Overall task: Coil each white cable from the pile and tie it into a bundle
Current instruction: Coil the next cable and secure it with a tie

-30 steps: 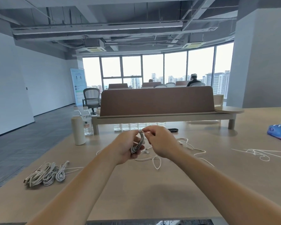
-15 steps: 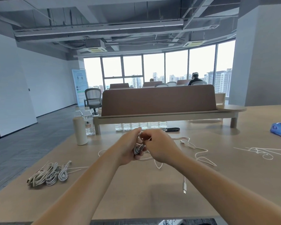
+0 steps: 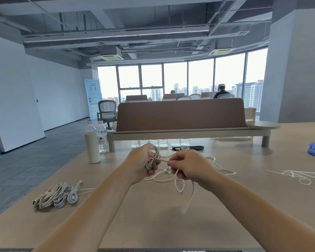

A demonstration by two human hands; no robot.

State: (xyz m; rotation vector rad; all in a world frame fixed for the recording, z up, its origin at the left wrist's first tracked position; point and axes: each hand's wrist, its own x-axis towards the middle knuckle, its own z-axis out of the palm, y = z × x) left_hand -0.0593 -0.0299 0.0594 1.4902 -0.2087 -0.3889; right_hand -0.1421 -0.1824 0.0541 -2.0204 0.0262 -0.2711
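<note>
Coil (image 3: 153, 158) — upright in your left hand (image 3: 141, 165), fingers closed round it. Right hand (image 3: 187, 166) pinches tail (image 3: 163, 160), running sideways across coil's middle — pull rightward.

Two bare forearms enter from the near edge, one from the near left and one from the near right, each ending in a bare hand. The left hand (image 3: 141, 163) and the right hand (image 3: 190, 166) show no gloves, rings or watch on the sides facing the camera. No sleeve covers either forearm up to the frame edge; any clothing higher up probably lies outside the view.
</note>
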